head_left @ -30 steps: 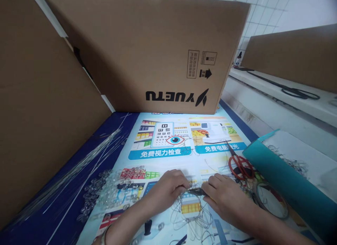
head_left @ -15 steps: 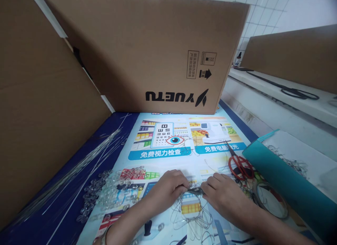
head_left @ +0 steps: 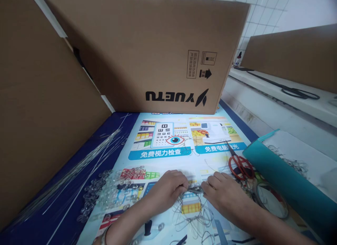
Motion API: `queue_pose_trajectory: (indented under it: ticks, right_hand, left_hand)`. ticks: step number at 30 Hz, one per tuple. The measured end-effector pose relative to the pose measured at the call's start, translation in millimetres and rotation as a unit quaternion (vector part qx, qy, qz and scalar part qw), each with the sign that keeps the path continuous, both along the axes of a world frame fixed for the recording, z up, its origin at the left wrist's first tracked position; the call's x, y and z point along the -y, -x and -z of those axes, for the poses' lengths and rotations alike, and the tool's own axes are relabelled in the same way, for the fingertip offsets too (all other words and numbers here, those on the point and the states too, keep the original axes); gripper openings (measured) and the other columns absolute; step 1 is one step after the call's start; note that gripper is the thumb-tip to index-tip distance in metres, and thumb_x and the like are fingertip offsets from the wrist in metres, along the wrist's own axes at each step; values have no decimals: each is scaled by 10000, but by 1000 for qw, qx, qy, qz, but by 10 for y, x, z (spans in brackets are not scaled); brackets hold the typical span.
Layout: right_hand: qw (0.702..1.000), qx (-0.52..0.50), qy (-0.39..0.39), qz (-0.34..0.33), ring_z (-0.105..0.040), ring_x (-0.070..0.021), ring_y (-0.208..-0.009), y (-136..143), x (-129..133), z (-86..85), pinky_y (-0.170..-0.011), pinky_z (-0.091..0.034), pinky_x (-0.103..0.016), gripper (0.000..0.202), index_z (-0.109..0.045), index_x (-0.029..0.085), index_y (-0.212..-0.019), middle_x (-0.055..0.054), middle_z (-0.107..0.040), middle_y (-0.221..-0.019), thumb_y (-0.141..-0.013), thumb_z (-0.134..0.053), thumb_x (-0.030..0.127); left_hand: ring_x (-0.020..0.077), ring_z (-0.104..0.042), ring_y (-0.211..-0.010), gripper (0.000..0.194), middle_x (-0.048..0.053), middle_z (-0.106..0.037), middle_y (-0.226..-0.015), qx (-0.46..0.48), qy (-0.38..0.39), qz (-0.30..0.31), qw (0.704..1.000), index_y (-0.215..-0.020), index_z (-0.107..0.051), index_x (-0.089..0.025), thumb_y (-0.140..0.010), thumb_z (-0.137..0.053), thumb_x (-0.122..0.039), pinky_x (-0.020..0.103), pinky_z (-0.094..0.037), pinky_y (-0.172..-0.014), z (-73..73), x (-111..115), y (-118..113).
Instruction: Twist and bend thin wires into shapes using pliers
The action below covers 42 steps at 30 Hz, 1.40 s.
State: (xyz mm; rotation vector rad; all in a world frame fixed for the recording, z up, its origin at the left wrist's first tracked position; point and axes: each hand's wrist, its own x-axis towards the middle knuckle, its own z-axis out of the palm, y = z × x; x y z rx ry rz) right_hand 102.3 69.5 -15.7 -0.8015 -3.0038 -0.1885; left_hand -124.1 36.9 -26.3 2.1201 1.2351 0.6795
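My left hand (head_left: 172,185) is closed in a pinch on thin wire at the middle of the printed sheet. Facing it, my right hand (head_left: 223,189) is wrapped round a small dark metal tool that looks like pliers (head_left: 195,190). The tool's narrow jaws reach across to my left fingertips; its handles are hidden in my palm. Below and between the hands lies a loose tangle of bent wire loops (head_left: 193,218). Clear round beads (head_left: 113,192) are heaped left of my left forearm.
Straight wires (head_left: 79,164) lie on the blue surface at left. Red-handled scissors (head_left: 240,167), a tape roll (head_left: 285,210) and a teal box (head_left: 279,181) with wire pieces in it are at right. A large cardboard box (head_left: 147,48) stands behind; dark scissors (head_left: 300,93) rest on the ledge.
Both hands stay nearly in place. The dark tool between them has turned slightly, and its jaws now catch more light. The wire loops below have shifted a little.
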Motion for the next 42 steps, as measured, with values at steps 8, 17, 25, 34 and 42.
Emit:
queue_pose_trajectory:
  ticks: [8,17,25,34,42]
  right_hand:
    - [999,9,-4,-32,-425,-192,-743,15,-60,-40,-638,-260,-329,87,-505,191,-888,-13,-522,-803,-831,-567,170]
    - [995,25,-24,-92,-419,-187,-751,30,-126,-151,-644,-274,-327,88,-532,161,-952,-37,-529,-811,-868,-504,164]
    - [994,29,-16,-102,-420,-189,-743,49,-153,-196,-628,-269,-322,74,-534,168,-926,-36,-533,-782,-888,-472,179]
    - [996,20,-1,-90,-417,-187,-726,57,-154,-132,-609,-258,-321,75,-511,176,-820,-30,-520,-750,-887,-478,186]
    - [998,21,4,-61,-434,-184,-703,79,-95,-148,-576,-257,-309,82,-514,173,-800,-36,-535,-736,-874,-500,205]
  left_hand:
    - [137,-499,-759,155,-28,-568,-757,-10,-17,10,1000,-755,-502,-194,-871,-467,-97,277,-352,-748,24,3,5]
    - [145,-505,-754,179,-14,-578,-749,-34,-35,24,999,-754,-523,-192,-875,-429,-100,290,-352,-731,20,7,11]
    - [150,-513,-735,190,-15,-582,-722,-62,-41,30,997,-751,-523,-189,-847,-428,-55,295,-349,-711,-13,1,-1]
    - [151,-506,-726,188,-16,-571,-712,-68,-47,26,996,-741,-505,-184,-826,-430,-34,292,-347,-705,-5,13,-1]
    - [161,-503,-731,167,-4,-570,-726,-63,-54,28,996,-759,-520,-187,-859,-424,-95,303,-352,-712,1,6,-4]
